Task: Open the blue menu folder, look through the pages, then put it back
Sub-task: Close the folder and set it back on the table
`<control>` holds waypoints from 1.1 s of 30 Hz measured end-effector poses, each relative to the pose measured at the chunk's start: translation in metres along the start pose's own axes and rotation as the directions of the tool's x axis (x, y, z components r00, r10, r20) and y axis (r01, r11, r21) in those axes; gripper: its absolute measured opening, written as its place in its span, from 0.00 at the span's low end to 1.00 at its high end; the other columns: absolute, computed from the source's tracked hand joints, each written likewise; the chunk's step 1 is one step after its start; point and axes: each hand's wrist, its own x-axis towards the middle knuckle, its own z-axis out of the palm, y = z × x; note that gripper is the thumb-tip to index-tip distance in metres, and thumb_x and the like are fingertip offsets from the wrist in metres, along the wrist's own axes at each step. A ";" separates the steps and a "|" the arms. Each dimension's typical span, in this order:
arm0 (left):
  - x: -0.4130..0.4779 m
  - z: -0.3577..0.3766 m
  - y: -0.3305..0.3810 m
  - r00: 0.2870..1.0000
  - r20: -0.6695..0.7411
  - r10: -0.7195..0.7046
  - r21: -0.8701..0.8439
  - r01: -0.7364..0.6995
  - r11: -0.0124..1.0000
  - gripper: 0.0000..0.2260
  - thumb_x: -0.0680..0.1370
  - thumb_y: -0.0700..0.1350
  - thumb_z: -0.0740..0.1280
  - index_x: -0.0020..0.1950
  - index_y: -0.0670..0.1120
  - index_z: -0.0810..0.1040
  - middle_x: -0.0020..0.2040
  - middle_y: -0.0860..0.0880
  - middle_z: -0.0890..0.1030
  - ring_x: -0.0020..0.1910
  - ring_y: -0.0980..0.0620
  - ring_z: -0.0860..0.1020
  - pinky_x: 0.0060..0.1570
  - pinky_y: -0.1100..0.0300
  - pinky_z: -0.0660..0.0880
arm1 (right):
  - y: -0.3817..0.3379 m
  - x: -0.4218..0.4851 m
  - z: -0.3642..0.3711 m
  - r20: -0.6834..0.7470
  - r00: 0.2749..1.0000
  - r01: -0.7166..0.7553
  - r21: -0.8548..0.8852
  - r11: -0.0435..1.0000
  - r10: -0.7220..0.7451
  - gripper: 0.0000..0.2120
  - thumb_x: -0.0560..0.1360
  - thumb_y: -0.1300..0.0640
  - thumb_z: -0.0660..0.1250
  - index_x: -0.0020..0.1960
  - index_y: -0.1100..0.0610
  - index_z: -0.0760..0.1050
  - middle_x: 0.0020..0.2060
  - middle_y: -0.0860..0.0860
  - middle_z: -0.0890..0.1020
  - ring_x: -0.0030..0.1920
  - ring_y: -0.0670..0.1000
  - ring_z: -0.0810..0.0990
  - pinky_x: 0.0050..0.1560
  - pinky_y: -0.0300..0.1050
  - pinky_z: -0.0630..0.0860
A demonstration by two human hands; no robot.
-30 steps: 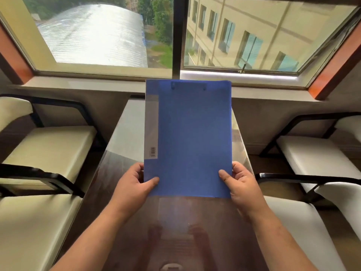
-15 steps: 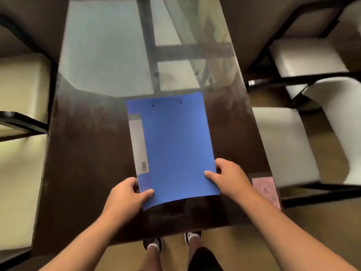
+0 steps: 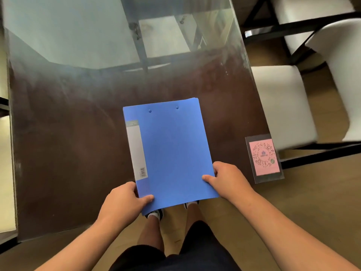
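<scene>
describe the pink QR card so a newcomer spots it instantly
Start at the dark glass-topped table and go to its near right corner. The pink QR card lies flat there in a clear sleeve, right of the blue folder. It is the only pink, code-printed item.

Folder (image 3: pixel 172 153): over desk (image 3: pixel 68 143) near edge; card (image 3: pixel 263 158) to its right at desk corner; chairs (image 3: pixel 283 106) right of desk

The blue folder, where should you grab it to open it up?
Take the blue folder by its right long edge, coming from the right, probably near where the right hand already pinches it. The grey label strip down the left side marks the spine, so the cover likely swings open from the right. The left hand can steady the spine corner.
</scene>
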 end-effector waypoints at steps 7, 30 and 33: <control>0.006 -0.004 0.006 0.999 0.015 0.045 0.369 -0.047 0.928 0.24 0.73 0.71 0.63 0.35 0.51 0.77 0.32 0.52 0.81 0.30 0.55 0.79 0.26 0.60 0.72 | -0.018 -0.017 -0.003 -0.179 0.979 0.031 -0.343 0.939 -0.098 0.20 0.75 0.40 0.74 0.48 0.51 0.66 0.38 0.47 0.75 0.37 0.54 0.80 0.27 0.46 0.66; 0.041 0.028 0.061 0.983 0.150 0.109 0.454 -0.167 0.875 0.33 0.76 0.74 0.56 0.33 0.48 0.83 0.34 0.54 0.83 0.33 0.60 0.81 0.31 0.63 0.72 | -0.010 -0.036 0.043 -0.032 0.979 0.180 -0.343 0.922 -0.203 0.35 0.82 0.44 0.67 0.81 0.41 0.50 0.81 0.61 0.45 0.75 0.73 0.52 0.72 0.73 0.58; 0.043 0.034 0.080 0.981 0.160 0.112 0.443 -0.172 0.880 0.33 0.76 0.74 0.56 0.34 0.48 0.83 0.36 0.53 0.83 0.34 0.58 0.81 0.31 0.62 0.71 | 0.003 -0.032 0.031 -0.040 0.981 0.164 -0.355 0.920 -0.190 0.36 0.81 0.43 0.68 0.81 0.41 0.50 0.82 0.61 0.46 0.75 0.73 0.52 0.72 0.72 0.59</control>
